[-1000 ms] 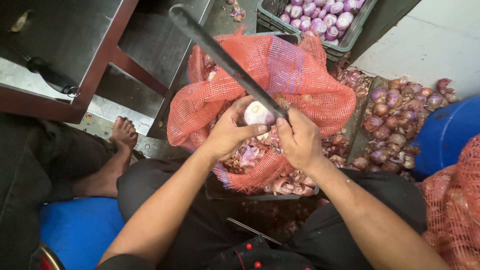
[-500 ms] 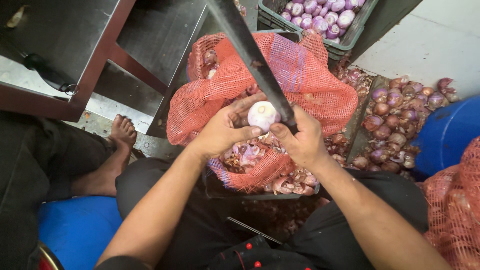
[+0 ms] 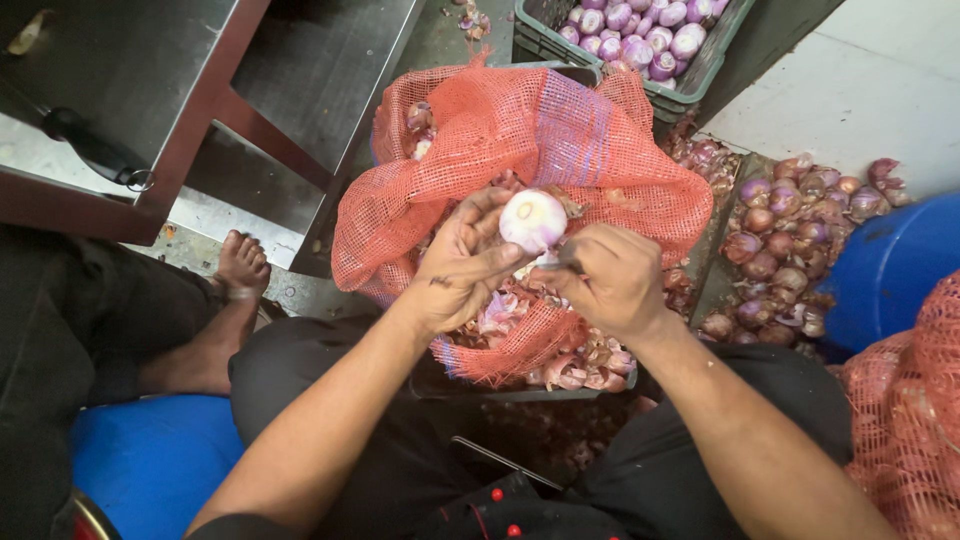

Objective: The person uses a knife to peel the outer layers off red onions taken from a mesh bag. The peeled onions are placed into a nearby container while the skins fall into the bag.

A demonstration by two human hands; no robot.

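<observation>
Peeled pale onion point(image 3: 533, 220), round, cut end up, over red mesh sack point(image 3: 560, 130).

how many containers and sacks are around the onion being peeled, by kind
Around the peeled onion held in the left hand, with the right hand beside it:
orange mesh sacks: 2
green crate: 1
blue tub: 1
Total: 4

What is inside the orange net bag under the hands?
Purple onion skins and peelings lie inside the orange net bag, below the left hand holding a peeled onion. The mesh and both hands cover whatever lies deeper.
</observation>
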